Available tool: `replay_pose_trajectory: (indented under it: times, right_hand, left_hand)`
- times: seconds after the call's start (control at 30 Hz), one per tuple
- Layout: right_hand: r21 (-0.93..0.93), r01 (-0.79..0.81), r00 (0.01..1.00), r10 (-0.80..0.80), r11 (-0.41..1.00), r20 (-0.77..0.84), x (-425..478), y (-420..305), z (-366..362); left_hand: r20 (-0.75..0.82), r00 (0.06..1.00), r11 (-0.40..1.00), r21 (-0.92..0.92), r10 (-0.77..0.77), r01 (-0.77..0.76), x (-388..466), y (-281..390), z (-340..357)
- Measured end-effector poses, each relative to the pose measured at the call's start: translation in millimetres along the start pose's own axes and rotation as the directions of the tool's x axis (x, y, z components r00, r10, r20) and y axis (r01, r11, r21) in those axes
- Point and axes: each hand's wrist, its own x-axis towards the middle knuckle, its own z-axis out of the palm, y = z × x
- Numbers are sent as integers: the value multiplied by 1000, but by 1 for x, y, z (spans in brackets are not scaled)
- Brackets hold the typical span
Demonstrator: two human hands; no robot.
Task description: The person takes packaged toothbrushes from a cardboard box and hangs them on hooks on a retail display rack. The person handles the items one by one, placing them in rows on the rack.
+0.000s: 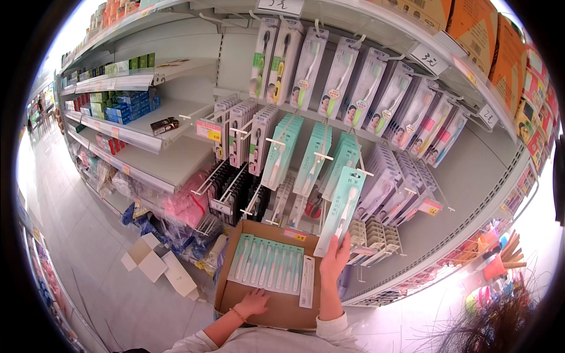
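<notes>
My right hand (335,258) grips the lower end of a teal carded toothbrush pack (342,209), whose top is at the tip of a metal display hook (364,172); whether the hook passes through its hole I cannot tell. My left hand (254,302) rests with spread fingers on the bottom of a cardboard box (284,315), below a row of teal toothbrush packs (266,264). A narrow white pack (307,282) lies at the right end of that row. Behind the raised pack, matching teal packs (314,154) hang on several hooks.
Purple-white toothbrush packs (337,79) hang above and to the right. Hook ends project towards me. Shelves at left hold toothpaste boxes (126,108) and a dark box (164,126). Empty white cartons (152,260) and plastic-wrapped goods (185,205) are at lower left.
</notes>
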Motion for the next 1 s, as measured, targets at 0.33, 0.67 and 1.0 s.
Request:
replay_pose_trajectory:
  times: [0.33,0.67,1.0]
  right_hand:
    - [46,-31,1000,31,998,5,15,13,2]
    - [-327,13,1000,-3,945,30,94,53,30]
    - [-411,103,945,40,906,325,-18,91,-15]
  left_hand:
    - [-25,999,1000,-4,20,-20,0,2,-2]
    - [-23,1000,999,-34,15,-16,3,-3,0]
    - [-14,1000,1000,-14,22,-22,1,2,-4]
